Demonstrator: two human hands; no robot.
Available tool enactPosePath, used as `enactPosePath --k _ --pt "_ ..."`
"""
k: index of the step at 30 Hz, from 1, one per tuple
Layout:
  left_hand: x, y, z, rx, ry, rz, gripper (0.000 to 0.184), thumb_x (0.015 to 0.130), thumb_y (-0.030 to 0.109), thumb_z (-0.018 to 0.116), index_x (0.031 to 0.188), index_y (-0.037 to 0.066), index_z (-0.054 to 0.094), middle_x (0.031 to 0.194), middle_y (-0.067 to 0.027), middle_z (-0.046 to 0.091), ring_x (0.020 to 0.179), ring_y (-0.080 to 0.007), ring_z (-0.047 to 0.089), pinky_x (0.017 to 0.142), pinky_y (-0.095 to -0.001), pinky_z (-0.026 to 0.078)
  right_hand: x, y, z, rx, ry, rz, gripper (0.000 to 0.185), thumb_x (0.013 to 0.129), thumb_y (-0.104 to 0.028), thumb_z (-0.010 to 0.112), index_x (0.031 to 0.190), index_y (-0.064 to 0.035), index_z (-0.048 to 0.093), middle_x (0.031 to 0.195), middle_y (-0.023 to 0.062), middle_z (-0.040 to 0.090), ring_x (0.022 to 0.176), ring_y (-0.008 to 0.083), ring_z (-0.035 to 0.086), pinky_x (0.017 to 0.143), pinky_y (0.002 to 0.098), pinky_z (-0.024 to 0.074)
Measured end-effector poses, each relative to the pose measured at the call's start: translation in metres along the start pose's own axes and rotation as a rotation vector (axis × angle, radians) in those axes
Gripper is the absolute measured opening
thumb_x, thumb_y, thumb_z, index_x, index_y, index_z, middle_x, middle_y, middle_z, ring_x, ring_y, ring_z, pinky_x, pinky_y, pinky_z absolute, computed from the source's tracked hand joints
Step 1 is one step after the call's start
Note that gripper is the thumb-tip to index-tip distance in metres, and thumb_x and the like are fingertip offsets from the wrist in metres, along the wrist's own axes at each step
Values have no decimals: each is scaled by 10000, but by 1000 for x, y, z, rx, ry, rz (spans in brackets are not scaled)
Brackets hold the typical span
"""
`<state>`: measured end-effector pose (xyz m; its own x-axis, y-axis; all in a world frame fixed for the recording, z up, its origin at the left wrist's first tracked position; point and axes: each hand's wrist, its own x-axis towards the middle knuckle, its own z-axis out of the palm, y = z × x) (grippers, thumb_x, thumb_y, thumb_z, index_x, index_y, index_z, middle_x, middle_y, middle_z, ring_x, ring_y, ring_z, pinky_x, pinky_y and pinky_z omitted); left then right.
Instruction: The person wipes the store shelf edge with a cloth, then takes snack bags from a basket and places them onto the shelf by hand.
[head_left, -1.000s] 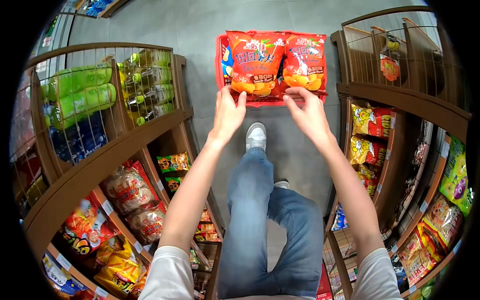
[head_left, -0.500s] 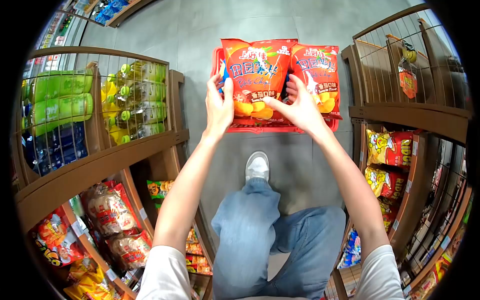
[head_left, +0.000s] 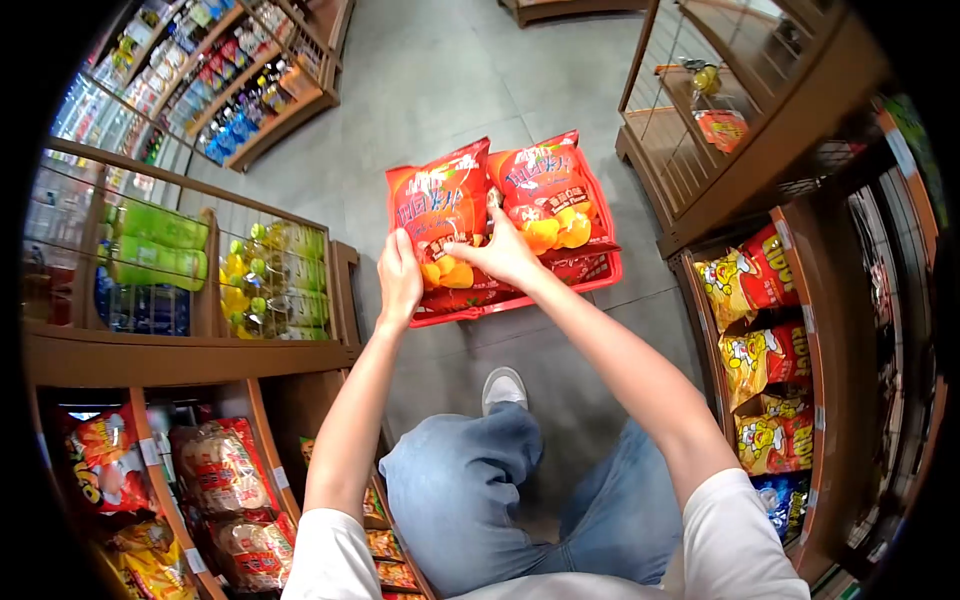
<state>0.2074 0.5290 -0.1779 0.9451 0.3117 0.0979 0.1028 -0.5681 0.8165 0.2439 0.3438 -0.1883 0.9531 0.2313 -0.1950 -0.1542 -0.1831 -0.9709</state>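
- Here, holding a red chip bag [head_left: 440, 190] near the centre of the frame, between left hand [head_left: 400, 275] and right hand [head_left: 505, 252].
- Left fingers close together along its left edge.
- Right thumb across its front, fingers in the gap beside a second chip bag [head_left: 545, 195].
- Below both bags, a red basket [head_left: 614, 268].
- Frame right, shelved snack bags [head_left: 765, 355].

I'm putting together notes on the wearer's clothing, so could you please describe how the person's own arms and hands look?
The person wears short white sleeves with no print in sight, leaving both forearms bare. The left hand and right hand are ungloved, and no watch or bracelet shows at either wrist.
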Motion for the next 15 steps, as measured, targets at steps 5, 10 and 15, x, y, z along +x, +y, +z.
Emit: enactPosePath --k 5,10,15 --pt "-5 24 -21 -94 -21 -21 564 1066 459 376 1217 -42 584 1153 -193 670 1068 -222 608 970 -372 449 -15 -27 -3 58 44 -61 1074 664 -413 880 1458 79 349 1425 279 492 1341 351 486 1119 406 398" --pt "-9 90 -51 -152 -54 40 564 1059 482 401 1250 -23 563 1201 -136 643 1117 -174 558 1013 -331 405 -61 -73 -36 223 107 -162 1047 670 -382 912 1453 66 380 1289 201 610 1126 261 637 957 368 525" --pt "1 144 -34 -359 -131 162 609 1036 544 414 1260 -4 555 1203 -174 650 1112 -215 591 1002 -344 425 -102 -106 -93 238 121 -351 874 735 -292 889 1421 21 447 1236 169 638 1065 230 660 909 357 551"
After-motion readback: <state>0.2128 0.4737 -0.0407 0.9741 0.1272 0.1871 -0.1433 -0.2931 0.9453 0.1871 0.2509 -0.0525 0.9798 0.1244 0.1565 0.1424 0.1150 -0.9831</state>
